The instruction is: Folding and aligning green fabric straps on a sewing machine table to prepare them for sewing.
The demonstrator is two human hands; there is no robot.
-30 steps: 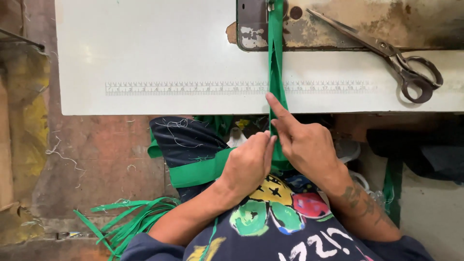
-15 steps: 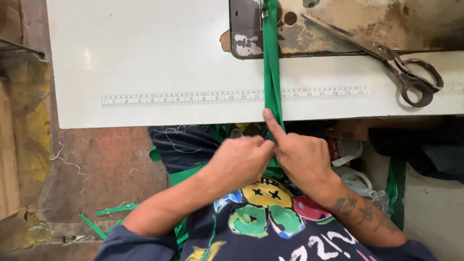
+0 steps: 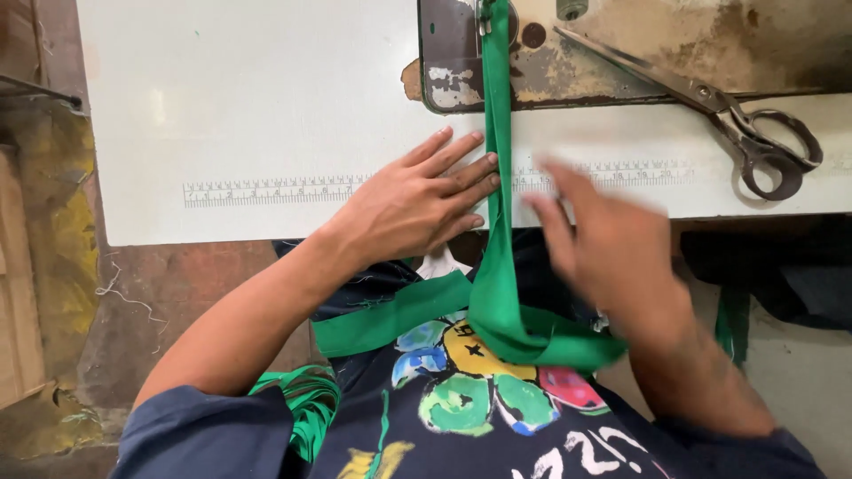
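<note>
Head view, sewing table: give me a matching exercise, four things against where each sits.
Things:
1. green strip
2. scissors
3. left hand
4. ruler markings

Places:
A. on the worn plate at the far right
B. flat on the white table, fingertips against the strip
C. printed along the table's near edge
D. running from the lap up the table to the machine plate

Pairs: 1-D, 2-A, 3-B, 4-C
</note>
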